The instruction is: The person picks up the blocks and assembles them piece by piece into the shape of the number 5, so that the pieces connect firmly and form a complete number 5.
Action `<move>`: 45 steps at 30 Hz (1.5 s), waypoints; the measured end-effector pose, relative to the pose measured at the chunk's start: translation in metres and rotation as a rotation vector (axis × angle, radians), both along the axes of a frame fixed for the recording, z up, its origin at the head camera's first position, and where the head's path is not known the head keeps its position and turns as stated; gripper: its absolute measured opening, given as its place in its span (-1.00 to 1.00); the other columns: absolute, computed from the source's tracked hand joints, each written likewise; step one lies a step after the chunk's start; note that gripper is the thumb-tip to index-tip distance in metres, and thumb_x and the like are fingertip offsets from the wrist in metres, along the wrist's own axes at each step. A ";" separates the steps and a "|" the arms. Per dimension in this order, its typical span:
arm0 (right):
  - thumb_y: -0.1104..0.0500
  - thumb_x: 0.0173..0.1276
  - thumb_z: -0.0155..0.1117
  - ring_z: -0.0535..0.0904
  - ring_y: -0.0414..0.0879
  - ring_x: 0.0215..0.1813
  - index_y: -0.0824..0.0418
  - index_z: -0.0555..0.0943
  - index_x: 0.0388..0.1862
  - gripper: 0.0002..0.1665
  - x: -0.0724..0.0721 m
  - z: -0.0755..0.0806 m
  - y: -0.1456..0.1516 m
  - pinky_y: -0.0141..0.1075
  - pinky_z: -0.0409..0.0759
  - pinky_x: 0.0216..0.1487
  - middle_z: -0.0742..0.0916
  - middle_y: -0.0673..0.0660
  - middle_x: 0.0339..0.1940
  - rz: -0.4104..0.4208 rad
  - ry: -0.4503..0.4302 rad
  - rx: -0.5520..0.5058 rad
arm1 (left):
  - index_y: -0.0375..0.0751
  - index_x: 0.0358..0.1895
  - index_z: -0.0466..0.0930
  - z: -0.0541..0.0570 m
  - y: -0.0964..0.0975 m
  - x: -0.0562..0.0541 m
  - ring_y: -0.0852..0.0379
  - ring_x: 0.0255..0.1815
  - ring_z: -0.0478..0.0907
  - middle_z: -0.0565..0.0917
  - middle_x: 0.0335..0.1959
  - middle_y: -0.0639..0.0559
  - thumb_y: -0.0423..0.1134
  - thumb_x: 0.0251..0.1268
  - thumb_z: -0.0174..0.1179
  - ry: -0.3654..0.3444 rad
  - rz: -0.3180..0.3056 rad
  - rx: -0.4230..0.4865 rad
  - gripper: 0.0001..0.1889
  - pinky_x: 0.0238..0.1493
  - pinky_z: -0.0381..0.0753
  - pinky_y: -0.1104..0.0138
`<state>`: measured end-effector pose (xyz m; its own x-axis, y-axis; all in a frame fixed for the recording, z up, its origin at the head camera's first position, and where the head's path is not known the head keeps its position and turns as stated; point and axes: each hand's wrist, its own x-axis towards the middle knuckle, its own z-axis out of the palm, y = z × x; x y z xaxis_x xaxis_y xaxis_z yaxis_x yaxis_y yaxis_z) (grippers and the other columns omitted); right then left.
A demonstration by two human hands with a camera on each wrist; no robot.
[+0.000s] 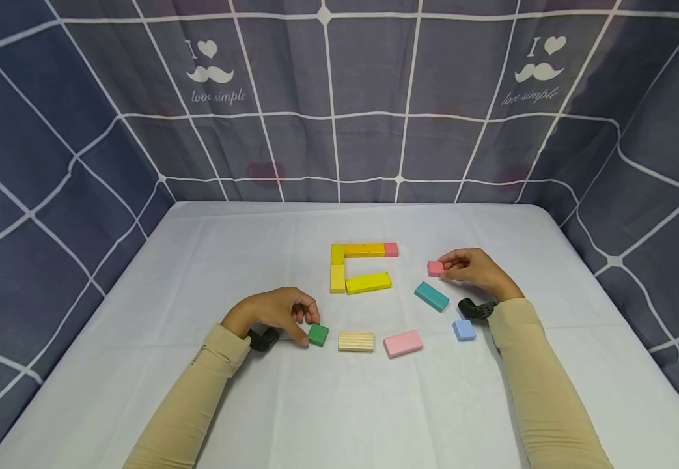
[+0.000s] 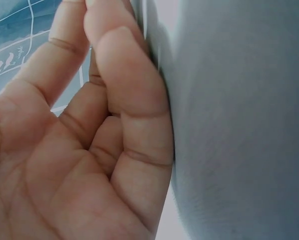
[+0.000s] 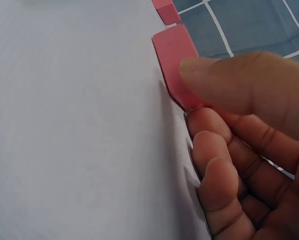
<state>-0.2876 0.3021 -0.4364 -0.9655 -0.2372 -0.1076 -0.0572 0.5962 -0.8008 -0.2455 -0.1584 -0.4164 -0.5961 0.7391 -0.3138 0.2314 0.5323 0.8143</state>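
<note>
My right hand (image 1: 472, 270) pinches a small pink block (image 1: 435, 269) between thumb and fingers, close above the white cloth; the right wrist view shows the thumb pressed on the block's face (image 3: 174, 65). On the left, my left hand (image 1: 283, 311) has thumb and fingertips at the left and back edges of a green block (image 1: 318, 335). The left wrist view shows the curled left hand (image 2: 114, 120), but the block is hidden there. Between the hands, yellow blocks (image 1: 337, 268), an orange-yellow block (image 1: 365, 250) and a pink end block (image 1: 391, 249) form an angled outline, with a lime-yellow block (image 1: 368, 283) slightly tilted below.
A teal block (image 1: 431, 296) and a light blue block (image 1: 464, 330) lie near the right wrist. Nearer the front are a ridged beige block (image 1: 356, 342) and a larger pink block (image 1: 403, 344). Dark checked curtains (image 1: 368, 150) surround the white-covered table (image 1: 339, 417).
</note>
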 end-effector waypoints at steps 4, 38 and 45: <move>0.28 0.44 0.51 0.55 -0.12 -0.13 0.55 0.62 0.27 -0.47 0.001 0.001 0.000 -0.47 0.56 -0.19 0.75 0.22 -0.06 0.005 0.009 -0.001 | -0.25 -0.16 0.77 0.000 0.000 0.000 0.19 -0.29 0.45 0.68 -0.28 0.10 -0.43 -0.01 0.66 0.005 0.000 -0.004 -0.67 -0.20 0.47 0.42; 0.23 0.43 0.53 0.63 0.05 -0.10 0.41 0.69 0.23 -0.53 0.003 0.025 -0.039 -0.22 0.69 -0.14 0.78 0.27 -0.01 0.130 0.013 0.079 | -0.25 -0.17 0.78 -0.006 0.000 -0.002 0.17 -0.30 0.46 0.63 -0.35 0.10 -0.41 0.01 0.66 0.010 0.015 0.000 -0.69 -0.23 0.46 0.43; 0.23 0.41 0.53 0.63 0.05 -0.10 0.39 0.71 0.18 -0.57 0.004 0.025 -0.047 -0.21 0.67 -0.15 0.79 0.29 0.00 0.156 0.023 0.087 | -0.25 -0.17 0.78 -0.004 0.001 -0.002 0.17 -0.31 0.45 0.64 -0.34 0.09 -0.41 0.02 0.67 0.004 0.018 -0.004 -0.70 -0.24 0.45 0.42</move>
<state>-0.2839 0.2553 -0.4116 -0.9201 -0.3752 -0.1126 -0.1723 0.6458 -0.7438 -0.2476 -0.1573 -0.4204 -0.6105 0.7271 -0.3140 0.2251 0.5394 0.8114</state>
